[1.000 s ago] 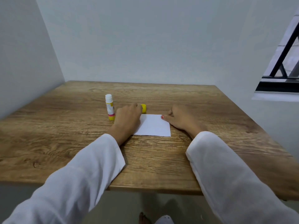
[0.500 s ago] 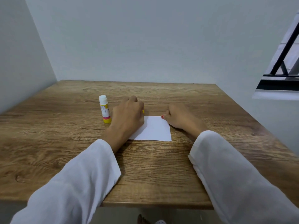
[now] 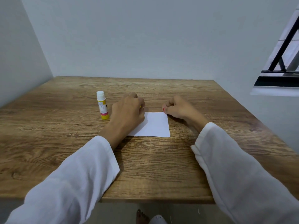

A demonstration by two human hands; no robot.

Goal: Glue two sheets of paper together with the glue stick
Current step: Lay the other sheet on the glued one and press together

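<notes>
The left hand (image 3: pixel 127 112) had slid over the yellow cap, fingers curled; whether gripping, I cannot tell. The right hand (image 3: pixel 176 107) pinched the paper's (image 3: pixel 155 125) corner on the worktop (image 3: pixel 64 143). Thin and floppy, it was likely best lifted by corners. The glue stick (image 3: pixel 102 105) stood beside.

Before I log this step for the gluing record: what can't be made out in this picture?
Head view only:
- Yellow cap: a sliver shows; the left hand covers the rest, grip unclear.
- Paper: left corner under that hand; one sheet or two stacked, can't tell.
- Glue stick label: too small to read.
- Right hand fingertips: curled under, hidden.
</notes>
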